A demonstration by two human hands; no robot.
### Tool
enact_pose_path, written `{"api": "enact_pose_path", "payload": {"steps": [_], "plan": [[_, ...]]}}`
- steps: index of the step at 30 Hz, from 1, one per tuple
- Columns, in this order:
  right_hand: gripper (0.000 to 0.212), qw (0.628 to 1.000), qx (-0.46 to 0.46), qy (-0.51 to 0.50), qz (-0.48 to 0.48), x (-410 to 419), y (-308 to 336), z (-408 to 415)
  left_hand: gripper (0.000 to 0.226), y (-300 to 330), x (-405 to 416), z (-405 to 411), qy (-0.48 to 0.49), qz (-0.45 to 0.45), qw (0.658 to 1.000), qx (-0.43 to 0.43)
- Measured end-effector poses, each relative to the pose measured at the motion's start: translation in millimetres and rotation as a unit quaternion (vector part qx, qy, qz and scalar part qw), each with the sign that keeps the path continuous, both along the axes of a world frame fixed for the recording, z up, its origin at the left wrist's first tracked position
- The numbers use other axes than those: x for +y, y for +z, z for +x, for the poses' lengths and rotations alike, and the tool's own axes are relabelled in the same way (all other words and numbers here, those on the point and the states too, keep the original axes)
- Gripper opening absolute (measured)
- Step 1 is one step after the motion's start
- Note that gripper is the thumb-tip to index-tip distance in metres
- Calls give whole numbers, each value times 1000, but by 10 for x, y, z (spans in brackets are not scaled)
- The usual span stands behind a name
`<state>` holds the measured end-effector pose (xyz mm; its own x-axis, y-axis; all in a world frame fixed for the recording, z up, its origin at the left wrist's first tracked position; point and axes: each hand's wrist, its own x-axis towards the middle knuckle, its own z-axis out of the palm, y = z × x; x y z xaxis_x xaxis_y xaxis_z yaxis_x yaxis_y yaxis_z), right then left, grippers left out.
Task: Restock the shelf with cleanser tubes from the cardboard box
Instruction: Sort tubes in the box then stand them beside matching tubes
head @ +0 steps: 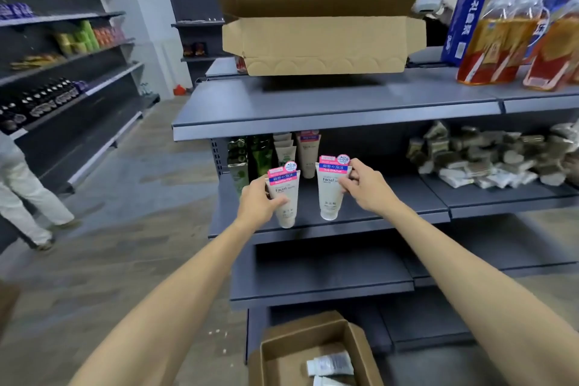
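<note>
Both hands are out in front of me at the second shelf. With my left hand [261,197] I grip a white cleanser tube with a pink and blue label [283,194], fingers and thumb curled round its left side, cap pointing down at the front edge of the grey metal shelf [360,210]. With my right hand [363,186] I pinch a second white cleanser tube of the same kind [331,188] along its upper right edge; it stands upright, cap down, and I cannot tell whether the cap touches the shelf. The two tubes are near each other but apart.

Behind them, further back on the same shelf, stand more white tubes [308,150] in a row, with green bottles [247,156] to their left. A heap of small grey-green packets [488,156] lies on the shelf section to the right.

Down by my feet sits an open brown cardboard box [313,354] with a few white tubes lying inside. A second, larger open cardboard carton [322,40] rests on the top shelf, and blue and orange plastic packs [513,31] stand to its right.
</note>
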<state>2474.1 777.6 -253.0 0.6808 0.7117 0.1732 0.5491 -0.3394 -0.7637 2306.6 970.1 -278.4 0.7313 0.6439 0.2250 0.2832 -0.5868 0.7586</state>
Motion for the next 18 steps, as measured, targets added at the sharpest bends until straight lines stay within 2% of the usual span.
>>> {"api": "enact_pose_path", "payload": {"steps": [3,8,12,18], "plan": [[15,1000,13,6,-17,38,-164,195,35,-90,68,138,44,-17,999,14],[12,998,39,22,-47,169,-409,514,39,-270,115,332,58,-33,997,40],[7,997,59,42,-36,321,-540,776,37,-368,127,490,75,-59,994,61],[17,992,74,105,-21,426,-650,1032,31,-510,190,700,57,-71,994,66]]}}
